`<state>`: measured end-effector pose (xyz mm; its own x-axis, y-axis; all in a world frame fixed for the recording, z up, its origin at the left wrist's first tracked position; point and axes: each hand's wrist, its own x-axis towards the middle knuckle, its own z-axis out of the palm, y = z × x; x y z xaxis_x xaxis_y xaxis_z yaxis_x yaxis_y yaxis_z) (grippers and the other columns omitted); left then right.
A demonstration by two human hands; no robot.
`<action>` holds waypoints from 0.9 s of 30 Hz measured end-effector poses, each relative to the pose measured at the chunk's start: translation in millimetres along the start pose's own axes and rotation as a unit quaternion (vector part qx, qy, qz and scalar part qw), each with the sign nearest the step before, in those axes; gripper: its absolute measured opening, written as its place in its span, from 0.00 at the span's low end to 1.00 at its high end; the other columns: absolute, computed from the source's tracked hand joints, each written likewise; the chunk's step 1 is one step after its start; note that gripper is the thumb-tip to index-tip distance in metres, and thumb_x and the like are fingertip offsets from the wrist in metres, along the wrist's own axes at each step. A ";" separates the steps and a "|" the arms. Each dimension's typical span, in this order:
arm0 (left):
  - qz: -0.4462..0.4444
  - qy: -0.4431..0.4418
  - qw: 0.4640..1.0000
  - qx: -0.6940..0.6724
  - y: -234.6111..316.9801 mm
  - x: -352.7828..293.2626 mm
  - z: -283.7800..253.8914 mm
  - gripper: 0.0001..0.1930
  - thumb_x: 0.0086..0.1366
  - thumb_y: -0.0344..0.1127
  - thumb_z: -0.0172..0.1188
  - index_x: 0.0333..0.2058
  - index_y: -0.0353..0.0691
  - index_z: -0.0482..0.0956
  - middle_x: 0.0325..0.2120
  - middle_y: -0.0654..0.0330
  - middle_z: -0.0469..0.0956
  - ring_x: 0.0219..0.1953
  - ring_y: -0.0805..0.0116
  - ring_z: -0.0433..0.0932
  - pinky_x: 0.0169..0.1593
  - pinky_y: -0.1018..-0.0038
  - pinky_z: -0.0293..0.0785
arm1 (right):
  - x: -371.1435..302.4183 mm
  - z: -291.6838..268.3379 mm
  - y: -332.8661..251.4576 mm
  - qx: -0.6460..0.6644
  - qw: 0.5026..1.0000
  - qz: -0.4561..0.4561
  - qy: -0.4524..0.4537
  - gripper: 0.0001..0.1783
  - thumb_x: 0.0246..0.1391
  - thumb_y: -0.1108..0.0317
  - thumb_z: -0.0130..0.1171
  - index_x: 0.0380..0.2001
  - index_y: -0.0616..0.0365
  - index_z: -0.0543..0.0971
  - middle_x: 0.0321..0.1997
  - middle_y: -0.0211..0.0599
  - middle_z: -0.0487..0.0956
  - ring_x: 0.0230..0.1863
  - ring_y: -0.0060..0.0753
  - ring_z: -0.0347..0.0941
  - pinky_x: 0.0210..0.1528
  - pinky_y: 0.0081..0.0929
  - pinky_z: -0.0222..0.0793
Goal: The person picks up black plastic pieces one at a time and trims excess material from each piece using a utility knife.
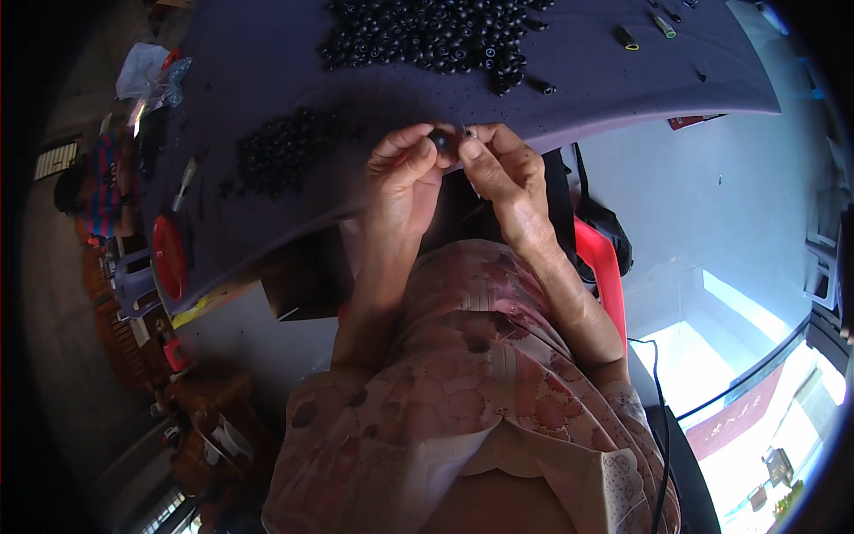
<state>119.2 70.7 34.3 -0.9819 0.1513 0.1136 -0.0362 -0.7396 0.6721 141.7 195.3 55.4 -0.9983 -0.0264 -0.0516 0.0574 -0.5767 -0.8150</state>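
Observation:
My left hand (403,171) is closed, with thumb and fingers pinching a small round black piece (440,140) above the near edge of the table. Close beside it, my right hand (507,174) is also closed in a pinch. A tiny dark bit (466,133) shows at its fingertips, too small to name. Beyond my hands lies a large pile of black, cap-like pieces (427,37), some with a hole in the end. To the left, a second pile of smaller black pieces (285,151) spreads in shadow.
A dark purple cloth (587,93) covers the table. Two short tubular pieces (628,40) lie at the far right. On the left are a pen-like tool (185,182), a red round dish (169,256) and a plastic bag (142,71). A red chair (600,262) stands by my right arm.

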 end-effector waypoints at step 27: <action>0.288 -0.017 0.526 0.800 14.0 26.6 -15.7 0.08 0.45 0.24 0.58 0.28 0.41 0.78 0.36 0.63 0.73 0.35 0.64 0.71 0.40 0.71 0.65 | 9.1 -17.9 6.3 -0.167 0.984 0.031 0.053 0.04 0.47 0.70 0.56 0.27 0.57 0.73 0.20 0.16 0.67 0.21 0.09 0.57 0.25 0.09 0.52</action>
<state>89.6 54.1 35.3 -0.7389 0.2365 0.6309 0.4951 0.8257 0.2703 133.1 206.0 39.5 -0.9874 0.0420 -0.1527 0.1355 -0.2752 -0.9518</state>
